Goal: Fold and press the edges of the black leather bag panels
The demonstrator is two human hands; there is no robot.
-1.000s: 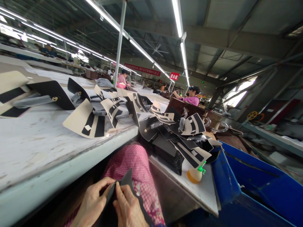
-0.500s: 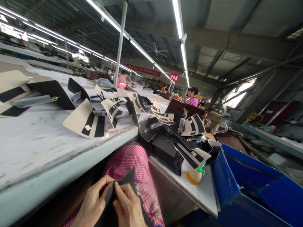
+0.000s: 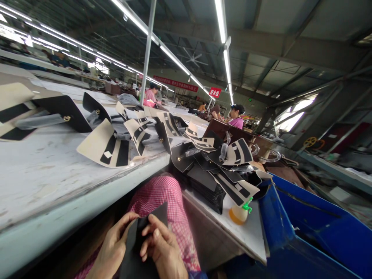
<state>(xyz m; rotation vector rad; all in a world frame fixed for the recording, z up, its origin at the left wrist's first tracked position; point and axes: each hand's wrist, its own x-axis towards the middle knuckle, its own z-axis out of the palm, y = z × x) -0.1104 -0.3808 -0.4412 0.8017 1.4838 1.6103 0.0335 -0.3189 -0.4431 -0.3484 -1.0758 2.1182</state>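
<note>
A dark, thin leather-like panel (image 3: 134, 248) stands up in my lap, with a pointed upper corner. My left hand (image 3: 112, 246) is closed on its left edge, thumb on the near side and fingers bent over the top. Against the panel's face, my right hand (image 3: 164, 244) has its fingers loosely bent and apart, the index fingertip close to the upper edge. Whether those fingertips press on the panel is hard to tell. Beneath both hands lies a pink checked cloth (image 3: 157, 192) covering my leg.
Black-and-beige flap pieces (image 3: 104, 149) with metal fittings lie across the white table (image 3: 43, 174). More are heaped over a stack of black panels (image 3: 206, 190) on a side stand. Beside them sit an orange-liquid bottle (image 3: 238, 215) and a blue bin (image 3: 319, 217). Co-workers (image 3: 236, 120) sit farther back.
My right hand has loosened from a pinch at the panel's upper edge, its fingers now spread farther apart and shifted right. My left hand keeps its hold, and more of the panel's face shows.
</note>
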